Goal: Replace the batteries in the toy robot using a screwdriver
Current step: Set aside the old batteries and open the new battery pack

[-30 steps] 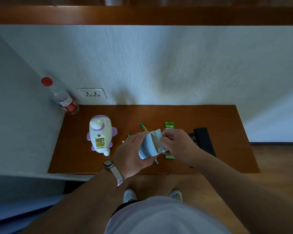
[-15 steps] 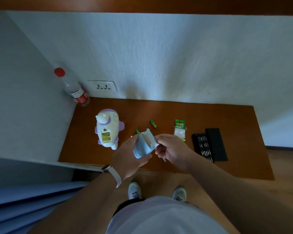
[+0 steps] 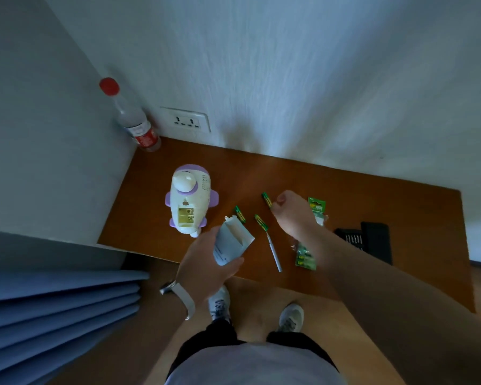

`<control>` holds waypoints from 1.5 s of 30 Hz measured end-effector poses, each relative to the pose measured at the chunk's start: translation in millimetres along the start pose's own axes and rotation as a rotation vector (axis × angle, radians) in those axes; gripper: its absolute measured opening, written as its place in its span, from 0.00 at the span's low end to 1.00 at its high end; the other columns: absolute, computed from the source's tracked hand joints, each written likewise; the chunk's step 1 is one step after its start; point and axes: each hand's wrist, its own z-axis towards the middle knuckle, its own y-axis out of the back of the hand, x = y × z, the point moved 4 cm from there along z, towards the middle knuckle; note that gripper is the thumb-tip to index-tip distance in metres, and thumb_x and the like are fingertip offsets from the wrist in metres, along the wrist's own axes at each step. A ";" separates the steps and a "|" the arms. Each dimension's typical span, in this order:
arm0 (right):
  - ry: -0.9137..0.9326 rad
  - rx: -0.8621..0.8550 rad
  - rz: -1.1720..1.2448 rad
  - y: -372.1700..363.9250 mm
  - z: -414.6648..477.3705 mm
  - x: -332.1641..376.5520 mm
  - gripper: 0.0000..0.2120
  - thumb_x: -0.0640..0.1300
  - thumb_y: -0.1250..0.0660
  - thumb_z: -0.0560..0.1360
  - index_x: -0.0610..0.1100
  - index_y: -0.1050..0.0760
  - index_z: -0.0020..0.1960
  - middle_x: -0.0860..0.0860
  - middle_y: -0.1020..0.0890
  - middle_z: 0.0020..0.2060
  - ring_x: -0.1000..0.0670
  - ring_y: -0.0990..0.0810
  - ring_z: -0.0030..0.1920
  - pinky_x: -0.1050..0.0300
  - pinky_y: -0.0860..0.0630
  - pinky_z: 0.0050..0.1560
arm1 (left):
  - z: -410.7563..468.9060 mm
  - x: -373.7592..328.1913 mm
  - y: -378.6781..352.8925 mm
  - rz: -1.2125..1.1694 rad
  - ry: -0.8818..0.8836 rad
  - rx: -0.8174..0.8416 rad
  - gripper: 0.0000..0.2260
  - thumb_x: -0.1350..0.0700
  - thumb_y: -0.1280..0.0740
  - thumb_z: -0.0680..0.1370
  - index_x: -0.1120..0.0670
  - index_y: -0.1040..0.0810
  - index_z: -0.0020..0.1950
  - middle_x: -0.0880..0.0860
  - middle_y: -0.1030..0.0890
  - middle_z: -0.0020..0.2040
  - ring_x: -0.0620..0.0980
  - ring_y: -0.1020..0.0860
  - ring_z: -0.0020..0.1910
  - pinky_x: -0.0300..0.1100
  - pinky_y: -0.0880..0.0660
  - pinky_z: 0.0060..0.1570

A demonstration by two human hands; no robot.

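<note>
White-and-purple plastic toy robot (image 3: 188,201) lies with its battery bay up, for access. Just right of it, my left hand (image 3: 206,269) grips an open pale paper packet (image 3: 230,242), mouth up, presumably to take cells. Farther right, my right hand (image 3: 292,215), fingers curled, meets a green battery (image 3: 267,199); I cannot tell if it pinches.

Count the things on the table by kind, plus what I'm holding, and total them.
Toy robot: 1
Water bottle: 1
Loose batteries: 3
Battery packs: 2, unless joined under the right arm
Screwdriver: 1
Black bit case: 1
Paper box in the left hand: 1
Total: 10
</note>
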 end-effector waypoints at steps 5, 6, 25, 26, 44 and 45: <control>0.061 0.012 -0.137 -22.7 22.7 0.7 0.12 0.51 0.36 0.78 0.44 0.28 0.55 0.46 0.23 0.46 0.47 0.23 0.40 0.56 0.31 0.34 | 1.4 6.7 -0.6 0.003 0.024 0.012 0.35 0.36 0.26 0.69 0.46 0.32 0.71 0.45 0.24 0.62 0.47 0.25 0.62 0.50 0.21 0.59; 0.074 0.017 -0.145 -27.8 24.4 -0.4 0.11 0.50 0.36 0.78 0.44 0.28 0.53 0.46 0.24 0.45 0.48 0.23 0.39 0.56 0.32 0.34 | 1.5 6.6 -0.4 0.003 0.022 0.002 0.34 0.38 0.25 0.69 0.46 0.32 0.71 0.45 0.24 0.62 0.47 0.26 0.62 0.49 0.21 0.59; 0.522 -0.136 0.030 30.3 -88.9 48.1 0.04 0.42 0.30 0.75 0.44 0.23 0.48 0.61 0.31 0.33 0.61 0.31 0.32 0.71 0.34 0.33 | 8.6 -13.1 7.6 0.043 -0.123 -0.011 0.35 0.44 0.22 0.70 0.49 0.32 0.73 0.47 0.24 0.64 0.47 0.27 0.63 0.47 0.23 0.61; 0.540 -0.123 0.010 34.1 -96.2 51.5 0.04 0.42 0.31 0.74 0.44 0.23 0.48 0.62 0.32 0.34 0.61 0.31 0.32 0.70 0.35 0.33 | 9.5 -14.4 7.7 0.043 -0.140 -0.017 0.35 0.44 0.22 0.70 0.49 0.32 0.73 0.46 0.24 0.63 0.47 0.27 0.62 0.44 0.24 0.62; 0.566 0.030 -0.244 42.1 -118.6 63.3 0.12 0.45 0.37 0.79 0.46 0.26 0.61 0.53 0.25 0.49 0.55 0.27 0.45 0.63 0.30 0.43 | 9.0 -43.2 15.2 0.260 -0.401 -0.086 0.37 0.34 0.33 0.70 0.56 0.28 0.71 0.52 0.20 0.62 0.52 0.22 0.60 0.46 0.25 0.63; 0.572 0.042 -0.246 40.3 -118.5 63.5 0.12 0.46 0.37 0.79 0.46 0.26 0.62 0.53 0.25 0.50 0.55 0.27 0.46 0.64 0.30 0.44 | 8.8 -44.4 14.6 0.266 -0.410 -0.088 0.37 0.34 0.34 0.70 0.56 0.27 0.71 0.53 0.20 0.62 0.52 0.22 0.60 0.46 0.24 0.61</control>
